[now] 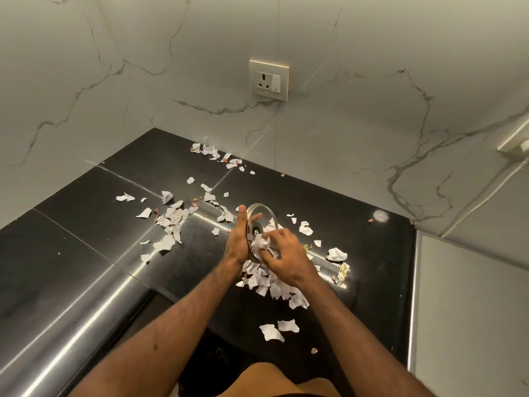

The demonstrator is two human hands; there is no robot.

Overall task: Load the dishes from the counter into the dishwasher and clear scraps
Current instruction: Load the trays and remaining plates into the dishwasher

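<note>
Black counter (86,224), corner spot, marble-look wall behind with a socket (269,80). Torn paper scraps (171,219) are strewn across the counter from the back wall to the front edge; the thickest heap (272,282) lies directly under the hands.

Left hand (239,239) holds a glass lid (260,222) on edge, tilted, its metal rim up; palm flat against the outer face, thumb up along the rim, fingertips showing through the glass. Lid is held just above the counter, over the heap. Right hand (282,253) is curled around a wad of paper (262,242), fingers clenched on it, pressed against the lid's inner face near the knob.

Step in hand, as I judge it: wiping scraps off the lid before it goes to the dishwasher, which is not in view.

Doing it well:
- Keep the lid tilted over the heap so what falls lands on the pile rather than spreading wider.
- Sweep from centre to rim, around the knob, where bits are likely to lodge.
- Support the glass with the flat palm; a wet rim may slip.
- Gather outlying scraps toward the heap afterward; small coloured crumbs (370,221) lie well apart, near the right wall.
</note>
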